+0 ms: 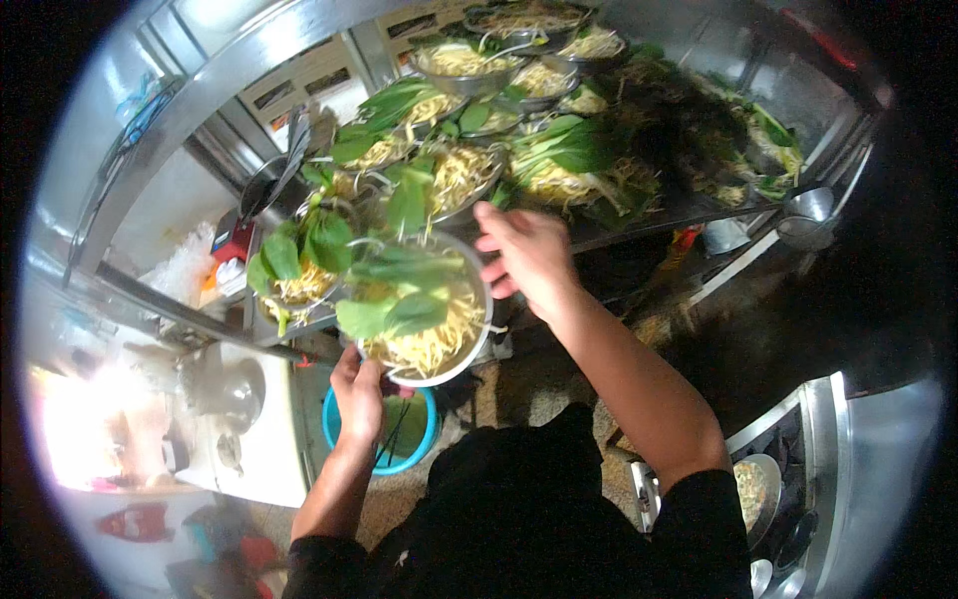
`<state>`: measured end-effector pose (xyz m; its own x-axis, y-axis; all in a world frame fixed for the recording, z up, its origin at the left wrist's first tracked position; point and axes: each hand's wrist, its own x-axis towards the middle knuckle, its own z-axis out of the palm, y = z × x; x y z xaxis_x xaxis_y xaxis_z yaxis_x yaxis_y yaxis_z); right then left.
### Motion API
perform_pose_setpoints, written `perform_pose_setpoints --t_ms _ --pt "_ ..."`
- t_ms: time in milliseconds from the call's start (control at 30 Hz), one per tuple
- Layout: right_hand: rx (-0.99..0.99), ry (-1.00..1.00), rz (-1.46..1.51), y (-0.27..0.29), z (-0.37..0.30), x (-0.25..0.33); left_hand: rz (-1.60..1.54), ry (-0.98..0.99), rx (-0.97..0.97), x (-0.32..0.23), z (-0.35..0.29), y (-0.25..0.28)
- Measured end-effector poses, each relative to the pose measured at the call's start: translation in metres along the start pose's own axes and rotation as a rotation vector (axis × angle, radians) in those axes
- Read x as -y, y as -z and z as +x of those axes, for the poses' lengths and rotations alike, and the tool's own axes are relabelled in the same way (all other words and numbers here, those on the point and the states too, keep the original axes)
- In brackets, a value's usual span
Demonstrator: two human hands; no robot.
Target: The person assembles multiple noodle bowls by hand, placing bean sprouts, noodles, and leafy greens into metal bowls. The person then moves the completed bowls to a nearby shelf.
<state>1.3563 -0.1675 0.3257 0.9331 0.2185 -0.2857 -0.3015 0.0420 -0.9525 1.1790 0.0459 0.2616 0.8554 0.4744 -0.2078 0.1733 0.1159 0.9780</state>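
"Hands first: how are they set?"

"Left hand (359, 394) has its thumb and fingers closed on the near left rim of a metal bowl (487, 317). Right hand (536, 262) is loosely open beside the opposite rim, fingers slightly bent; I can't tell whether they touch it."

"And what does that bowl look like?"

"Round and silvery, held between the two hands. Broad green leaves (414, 311) lie across its far and left parts, over thin, pale yellow sprouts (442, 341). It's slightly blurred."

"What surrounds them?"

"Largest is a metal rack (624, 236) just beyond both hands, crowded with similar bowls (477, 88) of sprouts and greens. The nearest ones stand close against the far side of the held bowl, with little gap showing. A white counter (284, 449) lies left of the left hand. Below that hand is a blue bucket (433, 437), partly hidden by hand and bowl. Well to the right of the right hand, nearer the body, is a pan (772, 489) of food. Smallest, a round metal scoop (806, 205) sits beyond the right hand, further right."
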Motion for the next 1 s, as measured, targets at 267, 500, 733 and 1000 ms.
perform_pose_setpoints --t_ms 267,500,733,1000 --pt "-0.048 -0.098 0.041 -0.024 0.054 0.007 0.025 0.042 -0.017 0.027 -0.015 0.006" --pt "0.187 -0.062 0.152 0.02 0.036 0.02 -0.08 -0.048 -0.072 0.05 -0.018 0.008" --pt "0.278 -0.034 0.078 0.128 0.022 0.065 -0.1 0.028 -0.092 0.04 -0.007 -0.026" --pt "-0.083 0.061 -0.053 0.304 0.059 0.142 -0.148 0.006 -0.099 0.045 0.001 -0.075"
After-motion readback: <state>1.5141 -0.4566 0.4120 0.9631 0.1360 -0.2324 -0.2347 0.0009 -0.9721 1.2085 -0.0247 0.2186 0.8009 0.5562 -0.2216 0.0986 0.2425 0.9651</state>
